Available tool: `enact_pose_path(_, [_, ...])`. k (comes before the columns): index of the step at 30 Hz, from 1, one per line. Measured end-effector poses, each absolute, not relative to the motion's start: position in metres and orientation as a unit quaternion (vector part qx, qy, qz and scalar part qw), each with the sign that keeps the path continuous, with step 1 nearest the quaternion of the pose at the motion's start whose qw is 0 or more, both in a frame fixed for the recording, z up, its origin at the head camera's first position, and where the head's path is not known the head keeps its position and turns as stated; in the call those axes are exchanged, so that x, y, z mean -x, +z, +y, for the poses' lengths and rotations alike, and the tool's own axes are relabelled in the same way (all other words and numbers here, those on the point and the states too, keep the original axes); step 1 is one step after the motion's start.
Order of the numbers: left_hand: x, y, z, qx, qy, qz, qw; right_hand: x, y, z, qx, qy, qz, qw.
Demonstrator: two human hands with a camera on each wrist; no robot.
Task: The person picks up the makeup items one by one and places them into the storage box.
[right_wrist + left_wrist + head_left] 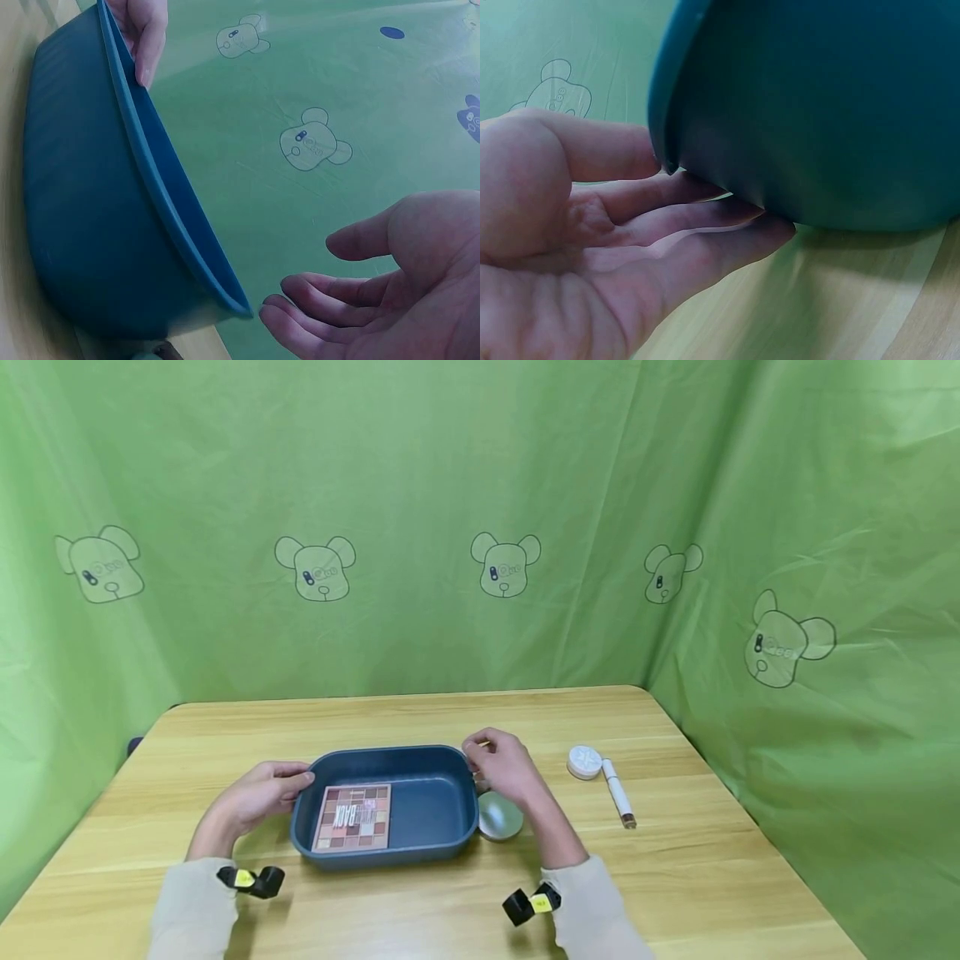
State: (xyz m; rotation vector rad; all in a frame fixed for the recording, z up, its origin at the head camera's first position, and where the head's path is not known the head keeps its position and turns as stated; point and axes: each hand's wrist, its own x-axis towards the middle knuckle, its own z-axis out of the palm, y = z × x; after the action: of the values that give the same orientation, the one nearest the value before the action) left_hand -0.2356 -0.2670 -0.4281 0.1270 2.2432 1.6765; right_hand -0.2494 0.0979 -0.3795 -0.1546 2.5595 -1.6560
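Note:
A dark blue rectangular basin (431,814) with rounded corners stands on the table. An eyeshadow palette (352,818) with a grid of brown and pink squares lies inside it, to the left. At the basin's left end, my left hand (258,797) holds the rim, thumb at the edge and fingers against the outer wall, as the left wrist view shows. Beside the far right corner is my right hand (506,768). The right wrist view shows its loosely bent fingers (322,300) just apart from the rim, holding nothing.
Against the basin's right side lies a pale green round container (500,817), with a small object (482,784) partly hidden behind it. Farther right are a white round case (584,762) and a slim white tube (618,793) with a brown end. Green curtains (420,635) hang behind the wooden table (712,877).

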Motion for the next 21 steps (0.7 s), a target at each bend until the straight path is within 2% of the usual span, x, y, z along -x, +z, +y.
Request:
enact_pose_path(8, [0.235, -0.427, -0.267, -0.044, 0.584, 0.793, 0.167, 0.252, -0.382, 0.109, 0.051, -0.542, 0.839, 0.028])
enact_pose_path(21, [0.234, -0.426, -0.266, -0.043, 0.586, 0.792, 0.167, 0.255, -0.384, 0.122, 0.038, -0.538, 0.842, 0.034])
